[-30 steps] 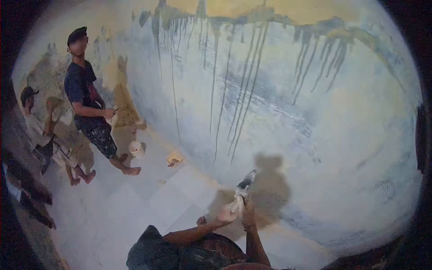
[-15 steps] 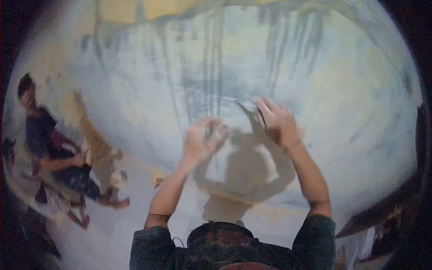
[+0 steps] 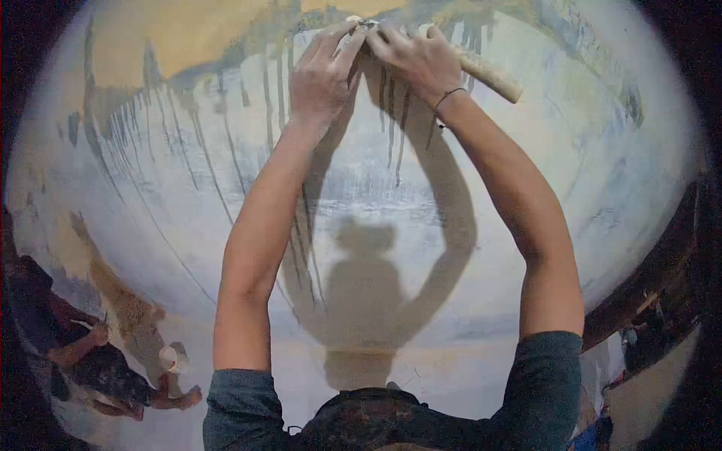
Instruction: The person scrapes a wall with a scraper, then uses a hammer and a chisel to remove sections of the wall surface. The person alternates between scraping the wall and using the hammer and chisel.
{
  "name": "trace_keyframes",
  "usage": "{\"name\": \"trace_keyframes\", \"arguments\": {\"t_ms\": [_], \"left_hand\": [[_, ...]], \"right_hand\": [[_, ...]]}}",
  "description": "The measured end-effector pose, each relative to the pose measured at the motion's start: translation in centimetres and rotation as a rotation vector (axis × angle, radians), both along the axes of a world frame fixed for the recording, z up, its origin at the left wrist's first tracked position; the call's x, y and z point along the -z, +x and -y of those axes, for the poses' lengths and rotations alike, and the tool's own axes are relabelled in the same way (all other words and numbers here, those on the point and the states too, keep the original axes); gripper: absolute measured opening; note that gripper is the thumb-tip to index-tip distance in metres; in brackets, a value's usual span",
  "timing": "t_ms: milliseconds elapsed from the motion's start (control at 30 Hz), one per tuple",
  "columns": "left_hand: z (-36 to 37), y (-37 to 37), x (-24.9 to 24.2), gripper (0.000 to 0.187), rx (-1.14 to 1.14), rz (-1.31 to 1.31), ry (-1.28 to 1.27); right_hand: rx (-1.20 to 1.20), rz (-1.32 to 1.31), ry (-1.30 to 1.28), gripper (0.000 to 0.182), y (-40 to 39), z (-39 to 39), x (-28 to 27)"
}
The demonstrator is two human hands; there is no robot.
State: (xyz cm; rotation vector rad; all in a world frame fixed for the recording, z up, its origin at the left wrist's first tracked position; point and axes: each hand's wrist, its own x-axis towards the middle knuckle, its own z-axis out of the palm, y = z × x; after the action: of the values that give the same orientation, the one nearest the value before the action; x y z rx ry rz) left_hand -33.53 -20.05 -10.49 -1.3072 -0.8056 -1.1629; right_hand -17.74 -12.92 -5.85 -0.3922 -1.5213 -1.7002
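Both my hands are raised to the upper part of a painted wall (image 3: 248,135). My right hand (image 3: 421,64) is closed around a tool with a thick, pale wooden handle (image 3: 489,75). The handle sticks out to the lower right, while the working end is hidden by my fingers. Close beside it, my left hand (image 3: 323,79) has its fingers drawn together at the top, against the wall. A small pale, shiny piece shows between the two hands' fingertips, too small to name. Dark drips of paint run down around my hands.
Another person (image 3: 83,353) in dark clothes sits at the lower left, holding a thin item. Near that person's feet is a small white round container (image 3: 173,359). My shadow (image 3: 365,301) falls on the wall. Dark clutter (image 3: 654,331) lies at the right edge.
Both my hands have moved up the wall and come together near the top. The tool's wooden handle now shows clearly. My view has shifted, and the other person appears lower.
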Motion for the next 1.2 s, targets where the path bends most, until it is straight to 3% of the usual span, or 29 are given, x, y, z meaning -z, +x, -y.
{"name": "trace_keyframes", "arguments": {"t_ms": [100, 400, 500, 700, 967, 1100, 1133, 1200], "left_hand": [[-1.6, -0.8, -0.5, 0.042, -0.006, 0.011, 0.032], [-4.1, -2.1, -3.0, 0.018, -0.069, -0.179, 0.216], [-4.3, -2.4, -2.9, 0.028, -0.016, -0.187, 0.151], [-5.3, -2.5, -3.9, 0.015, -0.090, -0.267, 0.311], [-4.3, -2.4, -6.4, 0.020, -0.130, -0.320, 0.201], [-3.2, -3.4, -8.4, 0.022, -0.191, -0.389, 0.106], [-2.6, -3.2, -8.5, 0.020, -0.315, -0.372, 0.091], [-1.9, -2.6, -7.9, 0.020, -0.339, -0.331, 0.061]], "right_hand": [[0.088, 0.018, -0.065, 0.028, -0.4, 1.3, 0.2], [0.194, 0.125, 0.087, 0.030, 0.3, 0.0, -1.0], [0.206, 0.118, 0.113, 0.029, 0.4, -0.5, -1.3], [0.189, 0.124, 0.188, 0.027, 0.7, -1.3, -2.4], [0.095, 0.079, 0.226, 0.021, 0.6, -1.7, -4.4], [0.116, 0.011, 0.071, 0.020, -0.3, 0.0, -4.2], [0.053, -0.028, 0.065, 0.013, -0.8, -0.4, -3.9], [-0.010, -0.096, 0.029, 0.005, -1.4, -0.1, -3.2]]}}
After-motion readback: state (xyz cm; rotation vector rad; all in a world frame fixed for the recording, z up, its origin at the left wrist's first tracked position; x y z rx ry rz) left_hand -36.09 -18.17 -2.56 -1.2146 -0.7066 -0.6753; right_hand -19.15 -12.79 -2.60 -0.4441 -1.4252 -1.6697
